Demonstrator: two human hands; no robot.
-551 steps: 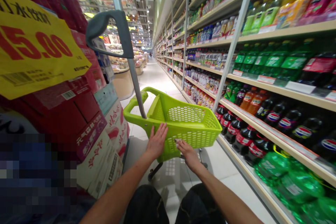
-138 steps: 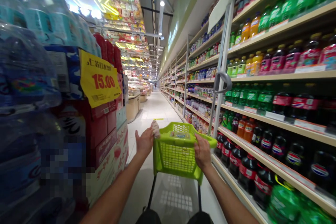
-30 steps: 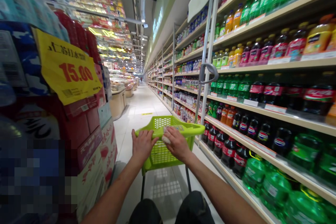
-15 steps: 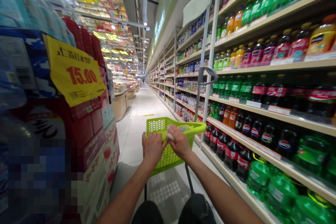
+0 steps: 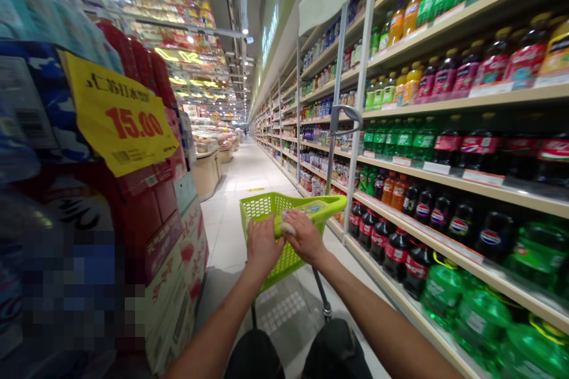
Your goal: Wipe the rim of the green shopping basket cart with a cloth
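Observation:
In front of me stands a bright green shopping cart (image 5: 284, 266) with a perforated plastic basket. My left hand (image 5: 264, 244) is closed over the left part of its green handle (image 5: 334, 207), fingers curled across the top. Just beside it, my right hand (image 5: 306, 238) presses a crumpled white cloth or tissue (image 5: 288, 227) onto the same handle. The two hands nearly touch at the thumbs. A label (image 5: 315, 208) on the handle lies beyond my right fingers. My palms and part of the cloth are hidden.
Shelves of bottled drinks (image 5: 462, 148) line the right side, with a ladder-like metal pole (image 5: 336, 83) leaning there. At left, stacked drink cartons carry a yellow price sign (image 5: 124, 115). Ahead, a tiled aisle (image 5: 240, 172) runs past wooden display counters (image 5: 208, 174).
The cart has turned slightly and sits a little further left in view. My right hand with the white cloth stays on the handle; both hands have shifted only slightly.

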